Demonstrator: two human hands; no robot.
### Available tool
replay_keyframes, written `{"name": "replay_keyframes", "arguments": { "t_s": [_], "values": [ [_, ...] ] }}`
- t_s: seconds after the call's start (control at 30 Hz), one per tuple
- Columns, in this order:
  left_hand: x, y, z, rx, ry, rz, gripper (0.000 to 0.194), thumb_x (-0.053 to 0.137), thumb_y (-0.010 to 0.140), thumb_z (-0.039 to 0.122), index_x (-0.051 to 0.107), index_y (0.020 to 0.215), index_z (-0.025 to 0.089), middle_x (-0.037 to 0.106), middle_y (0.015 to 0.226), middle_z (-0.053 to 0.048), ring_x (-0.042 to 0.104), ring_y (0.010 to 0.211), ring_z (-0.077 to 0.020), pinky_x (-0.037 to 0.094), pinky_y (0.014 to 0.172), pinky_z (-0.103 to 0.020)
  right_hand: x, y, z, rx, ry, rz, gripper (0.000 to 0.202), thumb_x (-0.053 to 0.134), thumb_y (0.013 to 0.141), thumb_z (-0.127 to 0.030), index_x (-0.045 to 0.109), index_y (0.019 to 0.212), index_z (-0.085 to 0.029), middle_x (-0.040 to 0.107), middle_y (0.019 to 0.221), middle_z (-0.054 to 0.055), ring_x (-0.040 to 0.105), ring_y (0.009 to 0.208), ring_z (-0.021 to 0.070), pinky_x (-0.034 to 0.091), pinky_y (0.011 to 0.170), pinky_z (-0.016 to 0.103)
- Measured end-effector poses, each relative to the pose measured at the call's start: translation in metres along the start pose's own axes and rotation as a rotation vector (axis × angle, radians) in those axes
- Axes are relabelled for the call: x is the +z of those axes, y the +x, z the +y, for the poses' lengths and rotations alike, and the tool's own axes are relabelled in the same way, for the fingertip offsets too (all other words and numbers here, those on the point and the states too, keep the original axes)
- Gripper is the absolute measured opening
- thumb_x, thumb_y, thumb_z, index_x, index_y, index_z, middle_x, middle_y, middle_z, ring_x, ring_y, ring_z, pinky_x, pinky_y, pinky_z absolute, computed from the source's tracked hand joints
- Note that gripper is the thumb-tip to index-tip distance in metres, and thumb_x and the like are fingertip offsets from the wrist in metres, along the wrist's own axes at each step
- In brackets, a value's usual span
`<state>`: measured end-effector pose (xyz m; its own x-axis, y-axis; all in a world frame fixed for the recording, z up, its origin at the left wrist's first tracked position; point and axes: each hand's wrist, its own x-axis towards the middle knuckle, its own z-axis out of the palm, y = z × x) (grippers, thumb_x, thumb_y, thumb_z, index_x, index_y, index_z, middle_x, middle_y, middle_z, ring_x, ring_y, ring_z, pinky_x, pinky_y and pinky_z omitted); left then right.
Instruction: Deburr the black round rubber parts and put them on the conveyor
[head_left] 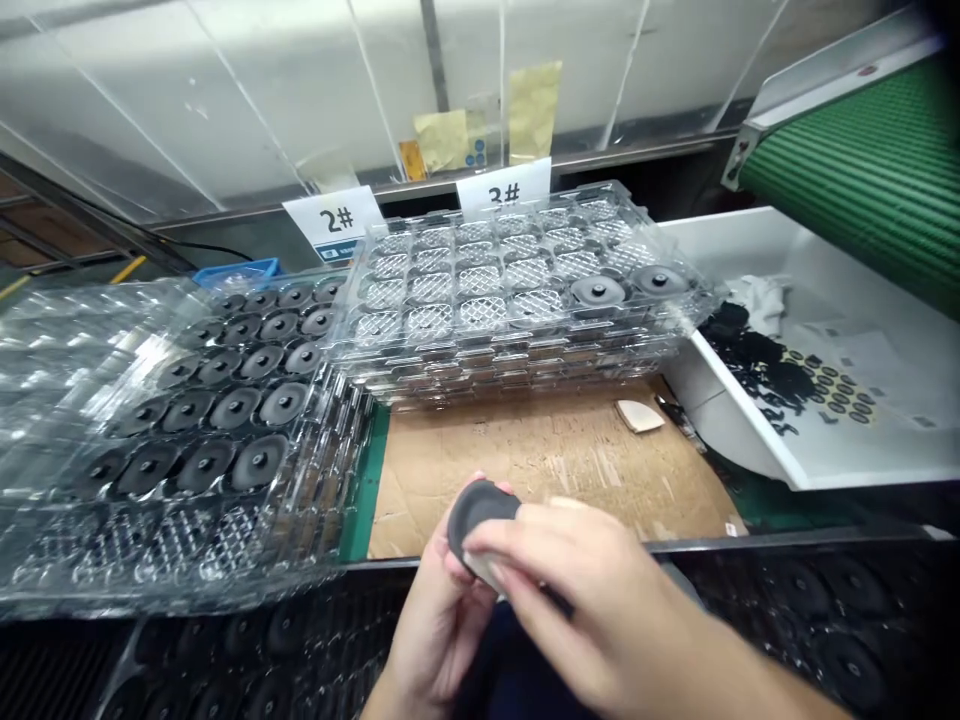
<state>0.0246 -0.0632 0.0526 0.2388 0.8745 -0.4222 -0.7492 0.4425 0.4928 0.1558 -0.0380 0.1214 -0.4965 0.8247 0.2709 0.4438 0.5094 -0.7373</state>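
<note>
A round dark grey part point(480, 508) is gripped by my left hand point(442, 610), near the front edge of the cardboard. My right hand point(577, 580) lies over the same part, its fingers pinching a small pale piece point(486, 568) against the surface; what that piece is cannot be made out. Beyond my hands, a stack of clear trays point(480, 350) has two round dark parts point(598, 291) in its front right pockets. To the left, another clear tray stack point(315, 500) holds rows of round dark parts point(260, 462).
Cardboard point(525, 450) covers the bench, with a cream-coloured pad point(640, 416) on it. On the right, a white bin point(847, 440) holds black scraps and sheets with ring shapes. A green ribbed conveyor point(877, 170) rises above it. Signs point(336, 220) stand behind the trays.
</note>
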Motion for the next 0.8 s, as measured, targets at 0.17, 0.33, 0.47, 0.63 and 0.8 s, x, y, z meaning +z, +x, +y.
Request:
{"name": "replay_keyframes", "arguments": {
  "t_s": [0.17,0.33,0.47,0.63,0.8],
  "values": [
    [-0.003,-0.024,-0.004,0.085,0.06,0.021,0.032,0.069,0.07,0.024,0.066,0.102,0.022,0.067,0.104,-0.005,0.049,0.116,-0.0254,0.037,0.1,-0.034,0.016,-0.001,-0.009,-0.085,-0.039,0.124,0.022,0.042,0.089,-0.018,0.058,0.104,-0.016,0.064,0.086,0.004,0.055,0.076,0.0166,0.04,0.07,0.03],
    [-0.008,-0.05,-0.003,0.152,0.021,-0.011,0.051,0.075,0.064,0.025,0.06,0.113,0.029,0.065,0.112,-0.004,0.052,0.113,-0.0254,0.041,0.096,-0.036,0.005,-0.034,-0.023,-0.196,0.059,-0.119,0.021,0.047,0.086,-0.01,0.056,0.102,-0.02,0.064,0.087,-0.001,0.055,0.074,0.0115,0.038,0.068,0.024],
    [0.009,-0.064,-0.001,0.204,0.052,-0.067,0.044,0.069,0.07,0.023,0.06,0.113,0.026,0.066,0.108,-0.004,0.054,0.11,-0.0237,0.042,0.094,-0.033,-0.003,-0.05,-0.027,-0.06,-0.139,0.137,0.023,0.046,0.087,-0.012,0.057,0.105,-0.02,0.062,0.083,0.001,0.052,0.073,0.0138,0.035,0.067,0.027],
    [0.012,-0.068,0.001,0.115,0.075,-0.138,0.027,0.063,0.075,0.021,0.065,0.102,0.022,0.068,0.097,-0.004,0.059,0.099,-0.0225,0.046,0.088,-0.034,-0.001,-0.029,-0.026,-0.42,-0.125,0.076,0.026,0.041,0.089,-0.015,0.062,0.102,-0.023,0.061,0.077,0.002,0.048,0.07,0.0148,0.031,0.068,0.031],
    [-0.007,-0.057,-0.008,0.038,-0.002,-0.068,0.022,0.067,0.071,0.015,0.067,0.093,0.013,0.067,0.094,-0.006,0.06,0.091,-0.0193,0.046,0.084,-0.031,-0.001,-0.023,-0.019,-0.249,-0.142,0.06,0.026,0.043,0.089,-0.014,0.063,0.103,-0.022,0.062,0.077,0.002,0.048,0.068,0.0133,0.03,0.065,0.029]
  ]
}}
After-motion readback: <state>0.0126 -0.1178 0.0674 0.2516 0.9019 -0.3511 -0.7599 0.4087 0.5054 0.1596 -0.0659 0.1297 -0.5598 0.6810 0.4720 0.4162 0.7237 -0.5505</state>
